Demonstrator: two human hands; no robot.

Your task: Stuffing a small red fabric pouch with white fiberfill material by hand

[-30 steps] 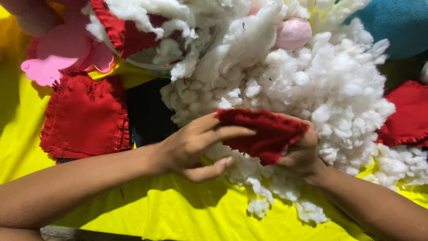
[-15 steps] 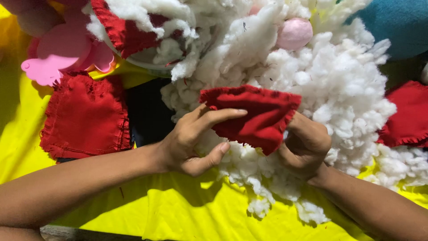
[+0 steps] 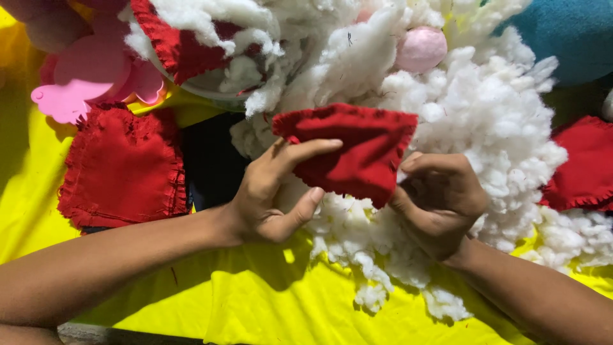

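Left hand (image 3: 274,195) pinches a red fabric pouch (image 3: 348,153) between thumb and fingers; right hand (image 3: 440,198), curled, grips its right edge above white stuffing (image 3: 485,128).

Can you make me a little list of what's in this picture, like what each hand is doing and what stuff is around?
left hand: left hand holds the red cloth pouch, fingers laid across its front
right hand: right hand curled in a grip at the pouch's lower right edge
under the hands: big pile of white stuffing
to the left: flat red cloth square with frayed edges
top left: pink foam shape
top: pink ball resting in the stuffing
right edge: another red cloth piece
surface: yellow cloth
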